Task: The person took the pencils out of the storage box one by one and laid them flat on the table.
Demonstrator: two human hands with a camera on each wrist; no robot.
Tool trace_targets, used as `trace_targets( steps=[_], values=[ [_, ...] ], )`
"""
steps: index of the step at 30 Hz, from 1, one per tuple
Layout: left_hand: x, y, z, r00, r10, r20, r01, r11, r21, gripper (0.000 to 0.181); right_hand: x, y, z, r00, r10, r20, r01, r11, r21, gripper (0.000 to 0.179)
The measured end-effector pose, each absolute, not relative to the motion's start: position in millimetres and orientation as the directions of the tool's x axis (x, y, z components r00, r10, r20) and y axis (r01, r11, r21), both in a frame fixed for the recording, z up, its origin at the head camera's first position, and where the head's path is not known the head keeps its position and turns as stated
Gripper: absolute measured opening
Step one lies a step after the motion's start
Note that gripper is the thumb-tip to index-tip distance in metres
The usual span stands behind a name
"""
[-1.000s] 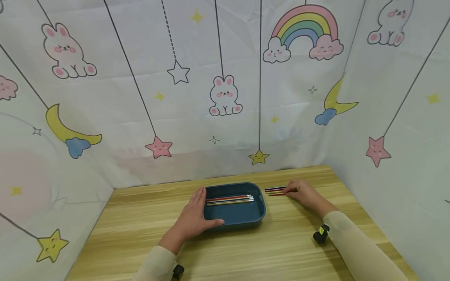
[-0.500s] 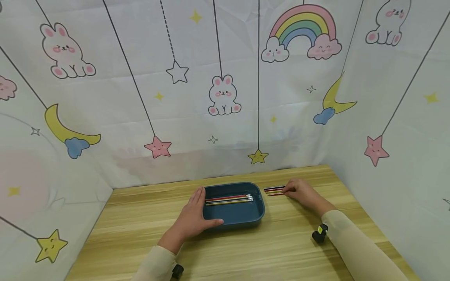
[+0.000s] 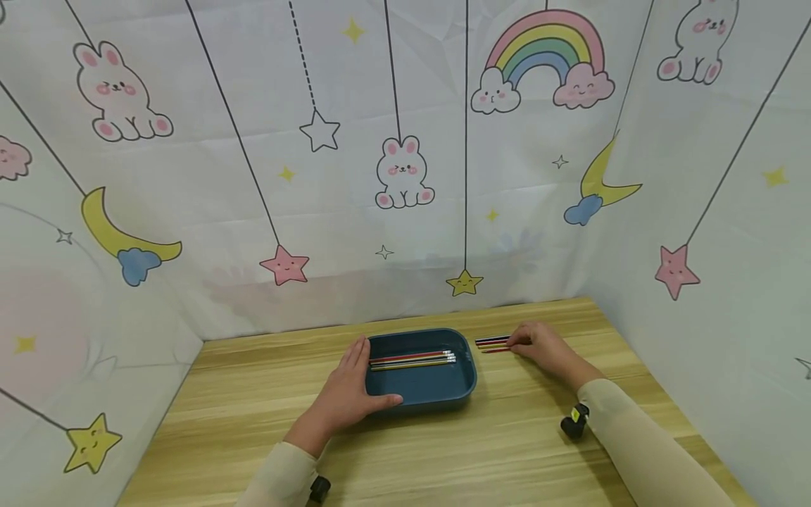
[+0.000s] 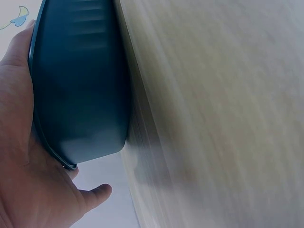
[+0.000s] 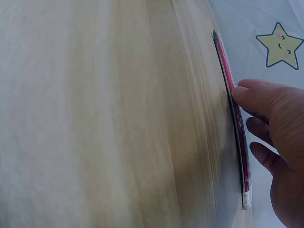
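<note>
My left hand (image 3: 348, 394) lies along the left end of a dark blue tray (image 3: 421, 401), fingers at its back corner and thumb straight over the front rim. In the left wrist view, the palm sits against the tray's rim (image 4: 33, 90). Inside the tray lie several pencils (image 3: 412, 360) side by side, white ends to the right. To the right of the tray, my right hand (image 3: 541, 346) pinches a red pencil (image 5: 241, 137) with thumb and fingertip. That pencil is low at the table, its dark tip pointing left. More pencils (image 3: 488, 342) lie just behind it, partly hidden by the hand.
The wood-grain table (image 3: 443, 458) runs to a white cloth backdrop (image 3: 342, 232) printed with rabbits, stars and moons, at the back and both sides. A small black camera (image 3: 574, 421) is on the right wrist and another (image 3: 319, 489) on the left.
The view shifts very slightly. Both hands, the tray and the pencils stay essentially where they were.
</note>
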State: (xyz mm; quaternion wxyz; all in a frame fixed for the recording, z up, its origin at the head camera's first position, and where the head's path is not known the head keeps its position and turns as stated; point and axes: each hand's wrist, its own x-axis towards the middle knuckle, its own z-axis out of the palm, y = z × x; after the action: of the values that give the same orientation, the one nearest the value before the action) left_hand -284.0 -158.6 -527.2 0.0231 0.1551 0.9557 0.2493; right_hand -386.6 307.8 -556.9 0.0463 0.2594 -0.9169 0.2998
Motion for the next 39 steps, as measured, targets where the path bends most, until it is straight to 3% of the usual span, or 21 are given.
trace_targets(
  steps=[13, 22, 30, 39],
  values=[
    [-285, -159, -528, -0.952, 0.306, 0.032, 0.284, 0.834, 0.473, 0.138, -376, 288, -538, -0.869, -0.428, 0.248, -0.479, 0.606, -0.635, 0.009],
    [-285, -158, -527, -0.951, 0.307, 0.036, 0.286, 0.831, 0.476, 0.138, -361, 243, -514, -0.857, -0.479, 0.19, -0.436, 0.479, -0.761, 0.022],
    [-285, -157, -528, -0.951, 0.307, 0.036, 0.287, 0.831, 0.477, 0.138, -351, 203, -497, -0.773, -0.572, 0.275, -0.563, 0.417, -0.714, 0.02],
    [-288, -158, -530, -0.952, 0.304, 0.03, 0.28, 0.829, 0.484, 0.139, -352, 164, -494, -0.718, -0.672, 0.183, -0.619, 0.497, -0.608, 0.017]
  ],
)
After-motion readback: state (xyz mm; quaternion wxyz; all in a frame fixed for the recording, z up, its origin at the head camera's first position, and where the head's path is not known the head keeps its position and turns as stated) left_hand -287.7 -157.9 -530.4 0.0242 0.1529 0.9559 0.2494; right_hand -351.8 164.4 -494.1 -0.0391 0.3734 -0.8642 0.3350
